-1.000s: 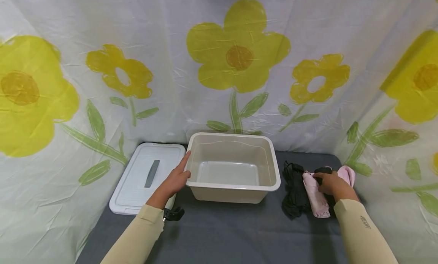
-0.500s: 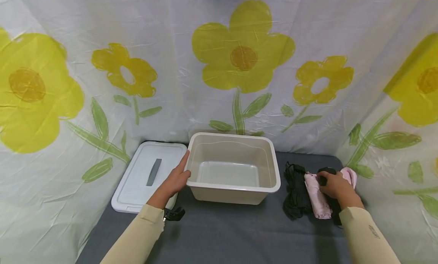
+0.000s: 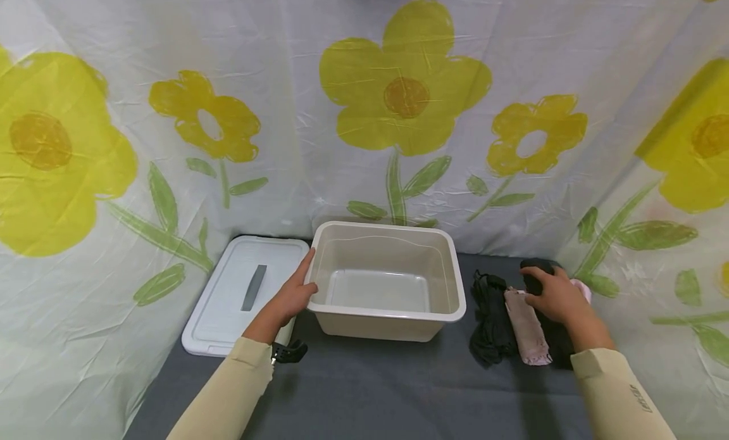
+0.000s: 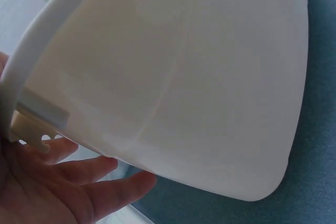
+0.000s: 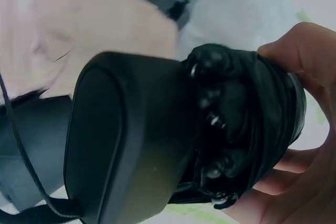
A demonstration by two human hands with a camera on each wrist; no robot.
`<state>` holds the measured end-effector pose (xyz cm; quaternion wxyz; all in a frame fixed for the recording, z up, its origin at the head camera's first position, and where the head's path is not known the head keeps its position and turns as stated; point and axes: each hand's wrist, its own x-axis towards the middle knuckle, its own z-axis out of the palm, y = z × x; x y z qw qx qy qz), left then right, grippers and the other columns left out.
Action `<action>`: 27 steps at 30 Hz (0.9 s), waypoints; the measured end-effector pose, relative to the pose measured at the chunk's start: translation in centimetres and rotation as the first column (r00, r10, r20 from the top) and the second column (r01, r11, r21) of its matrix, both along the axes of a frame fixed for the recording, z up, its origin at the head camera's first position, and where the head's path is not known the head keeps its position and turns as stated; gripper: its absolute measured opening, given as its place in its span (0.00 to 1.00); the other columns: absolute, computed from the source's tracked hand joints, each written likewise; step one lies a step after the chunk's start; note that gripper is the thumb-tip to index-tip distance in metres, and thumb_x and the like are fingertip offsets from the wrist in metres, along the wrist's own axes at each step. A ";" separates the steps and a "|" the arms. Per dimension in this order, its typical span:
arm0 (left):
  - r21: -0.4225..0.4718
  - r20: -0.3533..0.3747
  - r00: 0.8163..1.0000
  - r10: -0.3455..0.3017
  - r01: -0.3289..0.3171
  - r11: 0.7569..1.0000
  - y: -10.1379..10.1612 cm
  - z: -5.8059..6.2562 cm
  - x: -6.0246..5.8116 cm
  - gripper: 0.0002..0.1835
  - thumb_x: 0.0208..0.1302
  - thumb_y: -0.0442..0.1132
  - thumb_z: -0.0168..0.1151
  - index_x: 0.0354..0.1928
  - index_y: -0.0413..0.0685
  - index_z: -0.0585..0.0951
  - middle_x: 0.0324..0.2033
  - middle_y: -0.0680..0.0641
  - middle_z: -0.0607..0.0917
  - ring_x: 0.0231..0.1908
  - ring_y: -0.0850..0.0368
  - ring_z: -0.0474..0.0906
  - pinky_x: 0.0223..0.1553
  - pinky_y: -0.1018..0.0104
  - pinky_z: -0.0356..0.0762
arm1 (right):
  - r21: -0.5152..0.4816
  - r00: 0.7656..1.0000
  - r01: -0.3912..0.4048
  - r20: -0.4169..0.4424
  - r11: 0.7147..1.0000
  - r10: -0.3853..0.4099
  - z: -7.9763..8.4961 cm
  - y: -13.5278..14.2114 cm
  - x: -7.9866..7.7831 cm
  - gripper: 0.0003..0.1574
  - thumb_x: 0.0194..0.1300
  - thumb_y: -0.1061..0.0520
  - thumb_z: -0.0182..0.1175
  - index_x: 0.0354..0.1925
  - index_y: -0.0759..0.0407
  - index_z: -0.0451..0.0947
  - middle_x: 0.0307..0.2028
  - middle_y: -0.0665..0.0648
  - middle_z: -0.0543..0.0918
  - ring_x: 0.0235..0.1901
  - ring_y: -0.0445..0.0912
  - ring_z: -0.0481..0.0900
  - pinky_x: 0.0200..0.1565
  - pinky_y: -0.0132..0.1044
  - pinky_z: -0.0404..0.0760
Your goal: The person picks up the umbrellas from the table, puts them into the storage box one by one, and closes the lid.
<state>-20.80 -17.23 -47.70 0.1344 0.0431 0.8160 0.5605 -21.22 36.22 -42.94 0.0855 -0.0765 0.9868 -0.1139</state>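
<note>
In the head view my left hand (image 3: 287,297) holds the left rim of a beige plastic storage bin (image 3: 387,326), which stands upright with no lid on. The left wrist view shows several fingers (image 4: 123,190) against the outside of the bin wall (image 4: 210,93). At the right my right hand (image 3: 560,299) grips a black folding umbrella (image 3: 541,267). Its handle (image 5: 131,135), cord and rib tips show in the right wrist view, with my fingers curled round the canopy. Beside it lie a pink rolled bundle (image 3: 526,329) and a black bundle (image 3: 492,320).
A white lid (image 3: 222,313) with a grey handle lies flat left of the bin. Behind the right hand a pink item (image 3: 583,289) is mostly hidden. The dark grey tabletop (image 3: 410,389) meets flower-printed curtains (image 3: 296,161) at the back and sides.
My right hand has moved back a little and to the right, raising the black umbrella's far end. My left hand stays on the bin's rim.
</note>
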 end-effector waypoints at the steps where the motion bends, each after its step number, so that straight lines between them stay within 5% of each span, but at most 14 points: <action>1: 0.017 0.008 1.000 -0.003 0.003 1.000 0.0 0.3 0.1 0.45 0.63 0.28 0.41 0.77 0.61 0.35 0.77 0.43 0.38 0.75 0.39 0.40 0.67 0.36 0.52 | -0.013 1.000 -0.002 0.000 1.000 0.002 0.2 -0.2 0.0 0.39 0.62 0.51 0.58 0.68 0.58 0.61 0.61 0.90 0.52 0.29 0.60 0.79 0.24 0.44 0.71; 4: 0.046 0.021 1.000 -0.023 0.022 0.999 0.2 1.6 0.6 0.45 0.62 0.26 0.39 0.77 0.56 0.35 0.77 0.42 0.36 0.75 0.39 0.40 0.66 0.37 0.53 | -0.040 1.000 -0.004 0.001 0.999 0.004 0.9 -0.9 -0.1 0.39 0.63 0.52 0.57 0.69 0.57 0.59 0.63 0.90 0.49 0.31 0.63 0.80 0.24 0.43 0.70; 8: 0.043 0.026 0.999 -0.033 0.032 0.999 0.3 2.4 0.8 0.45 0.61 0.27 0.39 0.77 0.53 0.35 0.77 0.41 0.36 0.74 0.39 0.40 0.65 0.38 0.54 | -0.075 1.000 -0.017 -0.025 0.997 0.015 1.9 -2.0 -0.1 0.38 0.63 0.52 0.58 0.69 0.55 0.60 0.64 0.90 0.49 0.47 0.78 0.72 0.32 0.56 0.75; 11: 0.032 0.023 1.000 -0.017 0.016 0.999 0.2 1.8 0.6 0.45 0.62 0.27 0.38 0.77 0.56 0.35 0.77 0.42 0.36 0.75 0.39 0.39 0.66 0.38 0.53 | -0.107 0.999 -0.026 -0.047 0.994 0.021 2.7 -3.2 -0.1 0.37 0.63 0.52 0.58 0.69 0.54 0.62 0.65 0.88 0.50 0.58 0.83 0.59 0.42 0.68 0.72; 14: 0.017 0.004 1.000 -0.003 0.003 1.000 0.1 0.7 0.1 0.45 0.62 0.28 0.38 0.77 0.61 0.35 0.77 0.45 0.37 0.75 0.41 0.38 0.67 0.38 0.52 | -0.124 0.998 -0.030 -0.059 0.992 0.022 3.3 -4.4 -0.3 0.37 0.63 0.52 0.57 0.69 0.53 0.62 0.66 0.87 0.51 0.59 0.83 0.57 0.46 0.73 0.67; 18: -0.002 -0.011 1.000 0.013 -0.013 1.000 0.0 -0.6 -0.3 0.46 0.61 0.29 0.38 0.77 0.66 0.35 0.77 0.47 0.37 0.75 0.43 0.39 0.67 0.39 0.54 | -0.135 0.998 -0.035 -0.061 0.990 0.027 3.8 -6.0 -0.9 0.37 0.64 0.51 0.57 0.69 0.51 0.62 0.66 0.86 0.50 0.60 0.82 0.57 0.50 0.75 0.64; 27: -0.005 -0.008 0.999 0.036 -0.036 0.999 0.2 -1.1 -0.4 0.46 0.61 0.30 0.40 0.77 0.69 0.36 0.78 0.48 0.39 0.75 0.43 0.42 0.67 0.38 0.55 | -0.163 0.993 -0.073 -0.105 0.984 0.056 5.2 -9.2 -1.8 0.36 0.64 0.51 0.58 0.69 0.49 0.63 0.69 0.80 0.52 0.64 0.77 0.55 0.55 0.75 0.62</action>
